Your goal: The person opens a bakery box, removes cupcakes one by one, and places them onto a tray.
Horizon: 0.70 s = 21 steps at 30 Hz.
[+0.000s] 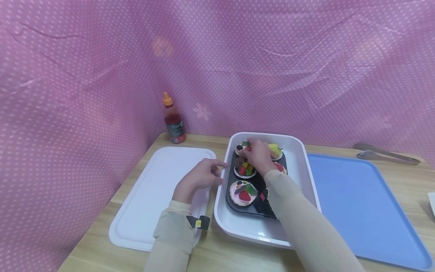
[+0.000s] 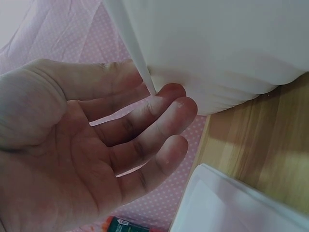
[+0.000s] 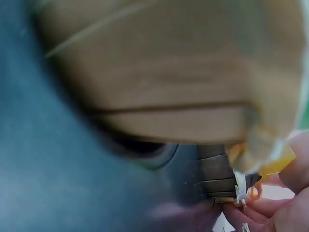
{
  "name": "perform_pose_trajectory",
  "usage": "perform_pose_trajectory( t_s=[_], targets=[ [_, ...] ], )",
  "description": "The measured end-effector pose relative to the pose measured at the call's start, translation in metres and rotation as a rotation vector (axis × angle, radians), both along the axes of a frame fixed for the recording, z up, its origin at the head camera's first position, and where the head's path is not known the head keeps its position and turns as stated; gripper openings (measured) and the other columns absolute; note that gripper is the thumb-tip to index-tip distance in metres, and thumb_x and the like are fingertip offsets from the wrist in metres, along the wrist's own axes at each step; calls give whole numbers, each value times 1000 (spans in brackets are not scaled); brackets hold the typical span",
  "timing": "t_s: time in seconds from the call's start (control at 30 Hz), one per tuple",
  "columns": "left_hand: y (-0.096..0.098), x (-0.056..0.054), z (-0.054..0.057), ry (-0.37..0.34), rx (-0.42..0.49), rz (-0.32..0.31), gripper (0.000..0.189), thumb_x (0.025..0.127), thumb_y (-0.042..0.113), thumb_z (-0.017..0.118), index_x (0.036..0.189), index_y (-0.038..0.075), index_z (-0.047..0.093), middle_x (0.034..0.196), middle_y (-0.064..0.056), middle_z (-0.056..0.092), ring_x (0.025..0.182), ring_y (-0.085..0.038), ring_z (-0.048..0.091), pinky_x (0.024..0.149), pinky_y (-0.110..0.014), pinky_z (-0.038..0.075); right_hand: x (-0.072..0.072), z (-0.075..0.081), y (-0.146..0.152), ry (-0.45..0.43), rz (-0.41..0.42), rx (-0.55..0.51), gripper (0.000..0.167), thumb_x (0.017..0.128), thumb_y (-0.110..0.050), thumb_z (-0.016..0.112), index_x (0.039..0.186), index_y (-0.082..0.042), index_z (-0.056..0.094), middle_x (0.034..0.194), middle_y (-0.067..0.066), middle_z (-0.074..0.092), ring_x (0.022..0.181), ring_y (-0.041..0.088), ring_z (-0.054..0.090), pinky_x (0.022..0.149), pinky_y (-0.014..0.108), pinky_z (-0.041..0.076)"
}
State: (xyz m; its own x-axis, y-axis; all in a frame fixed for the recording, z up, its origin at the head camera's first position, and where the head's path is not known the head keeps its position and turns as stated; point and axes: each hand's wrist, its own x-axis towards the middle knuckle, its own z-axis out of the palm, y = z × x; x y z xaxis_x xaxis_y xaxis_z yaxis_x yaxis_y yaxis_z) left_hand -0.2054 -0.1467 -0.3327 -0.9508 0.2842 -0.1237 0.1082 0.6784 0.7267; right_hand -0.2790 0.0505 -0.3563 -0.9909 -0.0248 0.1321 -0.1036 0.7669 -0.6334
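My left hand holds the left rim of a deep white tray. In the left wrist view the thumb reaches past the lip and curled fingers touch it from outside. Inside lies a dark muffin pan with several fruit-topped tarts. My right hand reaches over the pan and grips the far-left fruit tart between thumb and fingers. Just nearer me sit a chocolate-and-fruit tart and a pink cream tart. A blurred tart shell hides much of the right wrist view.
Left of the tray lies a white board, partly under my left arm. To the right is a blue tray, with metal tongs behind it. A sauce bottle stands at the far left corner, before the pink dotted curtain.
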Motion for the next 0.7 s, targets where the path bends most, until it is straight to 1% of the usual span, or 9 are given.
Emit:
perform_pose_trajectory(
  t_s=[0.07,0.17,0.23,0.27,0.37,0.47,0.5,0.63,0.7],
  targets=[
    [0,0,0,-5,3,3,52,80,1,79,131,8,67,85,-6,67,79,-17,59,73,-27,47,0,0,-1,-5,-1,0,25,94,-30,73,102,-9,65,79,8,64,76,27,60,100,72,32],
    [-1,0,0,-8,6,1,53,80,0,78,131,8,66,85,-6,66,79,-17,59,72,-27,47,0,1,-1,-14,-1,11,30,95,-31,71,113,-8,66,81,9,67,77,27,61,104,78,25],
    [-1,0,0,-14,10,-1,54,80,0,78,132,8,66,85,-6,66,79,-17,59,72,-27,46,0,1,-1,-20,2,14,33,95,-31,70,118,-8,65,83,10,68,79,28,62,105,80,23],
    [-1,0,1,-18,10,0,54,80,0,77,132,8,66,85,-6,66,79,-17,59,72,-27,46,0,1,-1,-22,4,15,34,96,-31,70,120,-7,65,86,11,69,80,28,62,105,78,24],
    [-1,-1,1,-34,14,3,54,81,0,77,133,9,65,87,-7,66,80,-18,59,72,-27,47,0,2,-1,-28,11,18,43,97,-30,68,132,-7,61,100,14,71,88,29,64,107,77,25],
    [-1,-1,1,-56,14,11,55,82,1,77,135,10,64,90,-7,66,82,-19,59,72,-28,47,0,3,-1,-35,13,20,49,97,-30,67,139,-6,57,109,16,71,96,31,64,108,77,24],
    [-2,-1,1,-61,14,12,55,82,1,77,135,10,64,90,-7,66,83,-19,59,72,-28,47,0,3,-1,-36,12,22,50,98,-30,67,140,-7,57,110,16,71,98,32,64,108,79,22],
    [-2,-2,-1,-76,23,8,55,83,2,77,135,11,64,93,-8,65,83,-20,59,72,-29,47,0,3,-2,-35,4,32,39,97,-31,68,129,-7,63,100,14,71,95,32,64,104,83,18],
    [-3,-3,-2,-81,30,6,55,83,2,77,135,11,64,93,-8,65,82,-20,59,70,-28,47,1,3,-2,-35,1,34,38,97,-31,68,127,-7,64,97,13,71,93,32,64,103,84,17]
  ],
)
